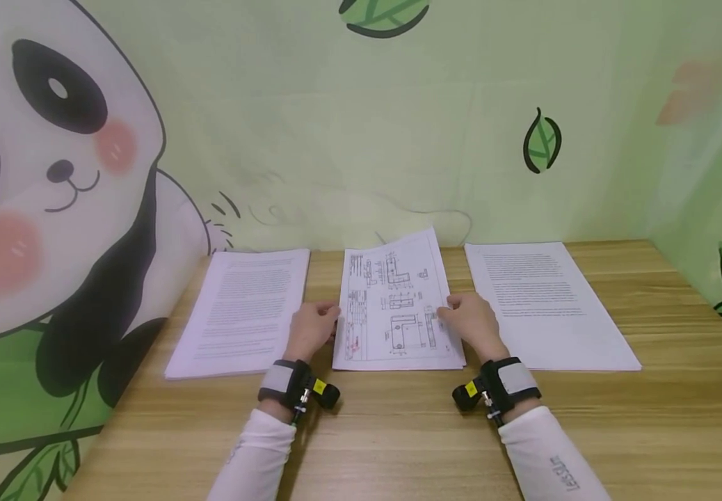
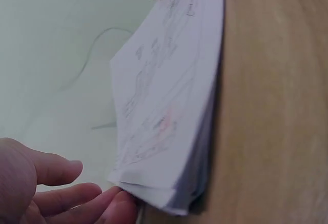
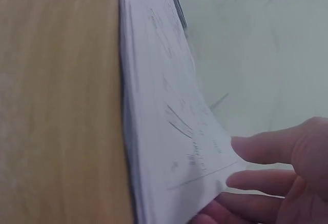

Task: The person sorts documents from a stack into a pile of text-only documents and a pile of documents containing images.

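Note:
In the head view a stack of papers lies mid-table, with a technical drawing (image 1: 370, 292) of L-shaped parts and a red stamp on top. My right hand (image 1: 474, 323) pinches the right edge of the drawing sheet; in the right wrist view its thumb (image 3: 256, 149) lies over the edge and fingers reach beneath. That side of the sheet bows upward. At the stack's left edge is my left hand (image 1: 313, 328). The left wrist view shows its fingertips (image 2: 120, 203) touching the lower paper edge, while the thumb (image 2: 61, 168) stands apart from the sheet.
A stack of printed text pages (image 1: 245, 306) lies to the left, another text stack (image 1: 530, 299) to the right. Both rest on the wooden table (image 1: 386, 438). Behind stands a green panda-print backdrop (image 1: 311, 139), close to the table's far edge.

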`<state>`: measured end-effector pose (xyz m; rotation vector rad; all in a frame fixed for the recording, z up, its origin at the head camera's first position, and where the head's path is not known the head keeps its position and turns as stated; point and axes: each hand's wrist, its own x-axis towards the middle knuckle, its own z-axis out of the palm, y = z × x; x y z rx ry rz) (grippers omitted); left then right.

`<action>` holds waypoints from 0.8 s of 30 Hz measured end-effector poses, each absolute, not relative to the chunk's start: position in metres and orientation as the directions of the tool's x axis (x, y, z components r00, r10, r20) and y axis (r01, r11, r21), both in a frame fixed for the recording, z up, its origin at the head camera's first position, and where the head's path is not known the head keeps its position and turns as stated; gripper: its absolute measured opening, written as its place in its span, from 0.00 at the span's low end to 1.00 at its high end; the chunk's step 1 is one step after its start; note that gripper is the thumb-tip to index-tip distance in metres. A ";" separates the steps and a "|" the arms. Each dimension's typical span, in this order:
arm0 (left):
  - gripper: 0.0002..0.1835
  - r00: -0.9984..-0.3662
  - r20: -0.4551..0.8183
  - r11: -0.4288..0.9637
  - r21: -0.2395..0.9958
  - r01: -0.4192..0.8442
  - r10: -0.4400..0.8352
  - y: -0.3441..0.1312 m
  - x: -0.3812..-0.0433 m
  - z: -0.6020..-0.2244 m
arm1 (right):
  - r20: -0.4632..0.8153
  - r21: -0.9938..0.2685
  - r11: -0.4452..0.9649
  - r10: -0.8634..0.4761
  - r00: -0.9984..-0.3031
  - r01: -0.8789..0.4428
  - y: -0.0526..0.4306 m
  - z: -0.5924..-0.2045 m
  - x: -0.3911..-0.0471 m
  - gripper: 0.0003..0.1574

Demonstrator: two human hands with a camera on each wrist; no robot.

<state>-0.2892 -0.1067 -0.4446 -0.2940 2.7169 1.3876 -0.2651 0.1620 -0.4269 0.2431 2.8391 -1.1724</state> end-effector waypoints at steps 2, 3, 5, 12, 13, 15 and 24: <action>0.21 -0.980 -0.152 0.566 0.800 -0.199 -0.130 -0.107 -0.288 -0.442 | -0.132 -0.668 0.726 0.100 -0.986 0.163 0.161 -0.423 -0.264 0.30; 0.21 -0.980 -0.152 0.562 0.803 -0.197 -0.127 -0.107 -0.288 -0.441 | -0.140 -0.653 0.740 0.090 -0.986 0.160 0.160 -0.422 -0.263 0.31; 0.21 -0.980 -0.156 0.551 0.811 -0.197 -0.120 -0.107 -0.288 -0.439 | -0.153 -0.626 0.765 0.071 -0.986 0.152 0.158 -0.419 -0.261 0.32; 0.21 -0.976 -0.195 0.540 0.814 -0.215 -0.094 -0.109 -0.285 -0.434 | -0.160 -0.513 0.850 0.043 -0.986 0.121 0.151 -0.418 -0.259 0.32; 0.22 -0.976 -0.200 0.539 0.815 -0.213 -0.084 -0.109 -0.285 -0.432 | -0.159 -0.509 0.852 0.046 -0.986 0.122 0.150 -0.418 -0.259 0.32; 0.22 -0.979 -0.196 0.534 0.822 -0.197 -0.059 -0.113 -0.283 -0.429 | -0.156 -0.512 0.850 0.051 -0.986 0.125 0.150 -0.419 -0.259 0.32; 0.26 -0.994 -0.107 0.541 0.835 -0.096 -0.011 -0.144 -0.277 -0.403 | -0.091 -0.573 0.815 0.040 -0.995 0.085 0.150 -0.418 -0.260 0.31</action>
